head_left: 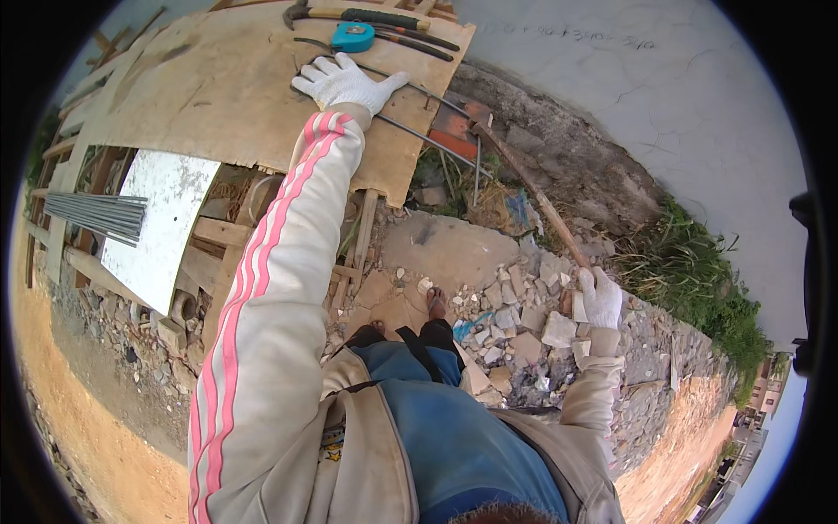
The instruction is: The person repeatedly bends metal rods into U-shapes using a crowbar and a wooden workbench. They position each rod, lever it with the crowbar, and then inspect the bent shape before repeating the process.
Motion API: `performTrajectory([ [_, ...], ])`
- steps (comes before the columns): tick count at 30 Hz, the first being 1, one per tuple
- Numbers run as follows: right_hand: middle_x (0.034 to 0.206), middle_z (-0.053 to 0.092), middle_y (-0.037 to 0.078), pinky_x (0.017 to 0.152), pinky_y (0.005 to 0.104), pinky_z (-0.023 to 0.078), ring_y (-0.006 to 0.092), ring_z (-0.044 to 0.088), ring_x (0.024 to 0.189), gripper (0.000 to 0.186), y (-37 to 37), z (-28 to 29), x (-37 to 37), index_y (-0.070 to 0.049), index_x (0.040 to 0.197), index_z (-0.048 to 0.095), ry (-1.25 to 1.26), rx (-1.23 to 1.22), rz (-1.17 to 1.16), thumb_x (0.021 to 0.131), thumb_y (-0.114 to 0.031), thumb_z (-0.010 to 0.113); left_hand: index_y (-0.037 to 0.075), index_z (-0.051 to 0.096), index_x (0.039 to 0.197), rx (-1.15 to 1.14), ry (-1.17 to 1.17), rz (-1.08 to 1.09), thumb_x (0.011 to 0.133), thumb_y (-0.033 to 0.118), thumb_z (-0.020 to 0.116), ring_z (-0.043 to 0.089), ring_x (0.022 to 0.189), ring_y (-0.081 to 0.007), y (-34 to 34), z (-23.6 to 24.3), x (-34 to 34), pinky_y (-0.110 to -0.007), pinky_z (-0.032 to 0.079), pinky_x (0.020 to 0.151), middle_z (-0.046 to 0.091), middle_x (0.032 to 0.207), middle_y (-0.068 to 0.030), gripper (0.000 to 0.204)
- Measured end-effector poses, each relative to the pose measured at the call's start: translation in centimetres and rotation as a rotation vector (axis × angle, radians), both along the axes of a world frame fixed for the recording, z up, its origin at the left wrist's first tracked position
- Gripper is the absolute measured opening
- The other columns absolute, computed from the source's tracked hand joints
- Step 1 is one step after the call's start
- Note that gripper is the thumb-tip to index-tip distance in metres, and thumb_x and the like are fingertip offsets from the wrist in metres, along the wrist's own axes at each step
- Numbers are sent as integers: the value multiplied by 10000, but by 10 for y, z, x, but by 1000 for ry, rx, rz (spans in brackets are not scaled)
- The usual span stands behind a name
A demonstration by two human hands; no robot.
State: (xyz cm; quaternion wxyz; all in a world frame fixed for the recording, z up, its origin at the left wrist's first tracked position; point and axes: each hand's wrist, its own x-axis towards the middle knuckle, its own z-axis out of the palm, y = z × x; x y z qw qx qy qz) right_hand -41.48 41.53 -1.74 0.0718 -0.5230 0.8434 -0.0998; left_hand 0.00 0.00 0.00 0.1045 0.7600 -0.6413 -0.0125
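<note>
My left hand (346, 85), in a white knit glove, lies flat with fingers spread on the plywood board (384, 166). It presses down over thin metal rods (410, 133) that extend past the board's right edge. My right hand (601, 299), also gloved, is closed around the lower end of a long rusty-brown bar (534, 190). The bar's far end meets the rods just off the board, where a bent piece of rod (477, 175) points down toward me. A teal tape measure (353, 37) sits just beyond my left fingers.
A hammer (349, 14) and dark-handled pincers (410, 40) lie at the board's far edge. To the left, a bundle of rods (96, 214) rests on a white panel (157, 227). Broken rubble (524, 319) covers the ground by my feet; a grey wall (672, 96) stands right.
</note>
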Motion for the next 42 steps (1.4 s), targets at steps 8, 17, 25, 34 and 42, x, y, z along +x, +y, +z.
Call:
performTrajectory([
  [8,850,731,256,731,569,549,483,720,841,582,43,-20,91,-91,1083,753,164,-42,-183,1045,-646,582,81,375,1696,19,-5,15,704,1029,576,263,1597,-487,0,2,0,-673,107,1274,351,1723,-265,1387],
  [17,880,763,242,771,579,570,484,740,875,593,43,-8,112,-133,1207,785,125,-3,-255,1035,-660,577,84,368,1703,40,-8,4,702,1052,541,288,1577,-483,4,9,-1,-675,132,1261,395,1689,-261,1403],
  [25,837,752,251,736,562,573,464,749,826,624,57,-13,195,-91,1002,774,112,-109,-389,1006,-692,606,67,360,1701,45,9,-3,678,1049,573,301,1574,-499,8,11,-1,-671,131,1275,382,1694,-276,1435],
  [34,852,732,268,744,606,541,503,718,853,572,59,-9,148,-84,982,701,-28,-90,-199,1062,-631,551,86,369,1702,91,15,1,711,1013,603,266,1616,-451,16,19,-5,-669,89,1287,355,1721,-266,1377],
  [42,933,714,285,795,609,520,522,687,935,496,63,-2,125,-63,1041,664,-232,-137,-25,1105,-538,538,83,378,1696,71,18,-7,706,1008,611,261,1619,-456,15,22,-5,-678,87,1287,353,1722,-269,1375],
])
